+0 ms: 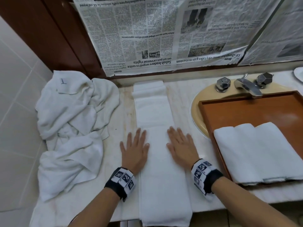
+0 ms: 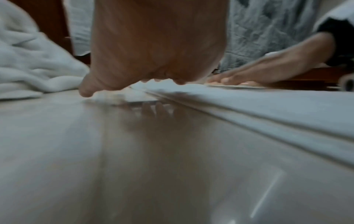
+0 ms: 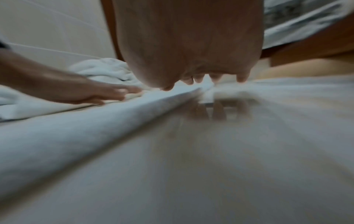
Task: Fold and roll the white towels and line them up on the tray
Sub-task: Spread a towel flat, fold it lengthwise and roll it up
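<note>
A long folded towel [image 1: 157, 145] lies on the bench [image 1: 183, 102], running from 6 o'clock to 12 o'clock. The left hand [image 1: 134, 147] and right hand [image 1: 181, 145] lie flat with fingers spread, one on each long edge, gripping nothing (the wrist views are blurred, so the contact seems light). At 3 o'clock, rolled towels [image 1: 257, 151] lie on the tray [image 1: 246, 110]. At 9 o'clock sits a crumpled towel heap [image 1: 70, 128].

The person is wearing a black wristband [image 1: 120, 183] on each bare forearm, the other [image 1: 205, 176] likewise carrying white blocks printed with black square-patterned markers.
</note>
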### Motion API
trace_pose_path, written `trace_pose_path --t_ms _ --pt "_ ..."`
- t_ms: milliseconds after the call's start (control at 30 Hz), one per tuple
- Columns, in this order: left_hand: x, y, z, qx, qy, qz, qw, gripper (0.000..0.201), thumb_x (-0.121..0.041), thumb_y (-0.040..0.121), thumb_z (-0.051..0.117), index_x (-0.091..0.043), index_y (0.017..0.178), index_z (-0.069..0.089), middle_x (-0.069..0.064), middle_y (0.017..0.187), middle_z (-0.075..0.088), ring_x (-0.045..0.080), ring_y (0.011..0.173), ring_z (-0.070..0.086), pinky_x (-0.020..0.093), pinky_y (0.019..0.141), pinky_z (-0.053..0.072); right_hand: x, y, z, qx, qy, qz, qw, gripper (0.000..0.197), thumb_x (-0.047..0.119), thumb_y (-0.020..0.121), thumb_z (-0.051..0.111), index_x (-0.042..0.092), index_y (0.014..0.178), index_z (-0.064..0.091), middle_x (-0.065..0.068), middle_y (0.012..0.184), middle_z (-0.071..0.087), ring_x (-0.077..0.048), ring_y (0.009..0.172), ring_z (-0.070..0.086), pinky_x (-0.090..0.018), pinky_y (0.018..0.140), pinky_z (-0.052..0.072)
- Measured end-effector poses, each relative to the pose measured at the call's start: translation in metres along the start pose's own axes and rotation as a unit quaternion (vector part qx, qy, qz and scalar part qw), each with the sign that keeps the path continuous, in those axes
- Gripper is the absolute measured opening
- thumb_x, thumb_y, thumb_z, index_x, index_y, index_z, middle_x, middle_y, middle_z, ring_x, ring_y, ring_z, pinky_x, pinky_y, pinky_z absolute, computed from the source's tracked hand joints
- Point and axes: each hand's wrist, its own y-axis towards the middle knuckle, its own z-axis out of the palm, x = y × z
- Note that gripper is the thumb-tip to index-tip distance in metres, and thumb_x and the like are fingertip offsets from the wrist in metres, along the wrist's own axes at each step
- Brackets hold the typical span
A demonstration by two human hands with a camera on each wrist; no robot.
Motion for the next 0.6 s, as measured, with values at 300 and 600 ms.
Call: trace_pose_path --t_ms 300,600 --pt "-0.006 0.006 0.017 0.032 0.083 0.017 0.996 0.069 -0.067 0.089 -0.010 -0.043 0.153 -0.019 -0.022 0.159 -0.026 0.019 0.151 -0.020 0.060 0.118 -0.008 0.019 0.005 0.012 0.054 -0.033 -0.026 0.998 0.073 0.056 0.091 -0.012 0.025 0.157 -0.007 0.014 0.161 -0.017 -0.007 0.148 -0.016 -0.046 0.122 -0.002" --pt "-0.013 0.083 -0.008 0.037 0.091 -0.017 0.995 0.063 -0.064 0.099 0.005 -0.042 0.154 -0.016 -0.023 0.160 -0.022 0.023 0.152 -0.016 0.062 0.118 -0.008 0.008 0.087 -0.015 0.071 -0.033 0.006 0.997 0.059 0.046 0.105 0.010 0.024 0.156 -0.011 0.012 0.162 -0.017 -0.009 0.149 -0.015 -0.044 0.121 -0.007"
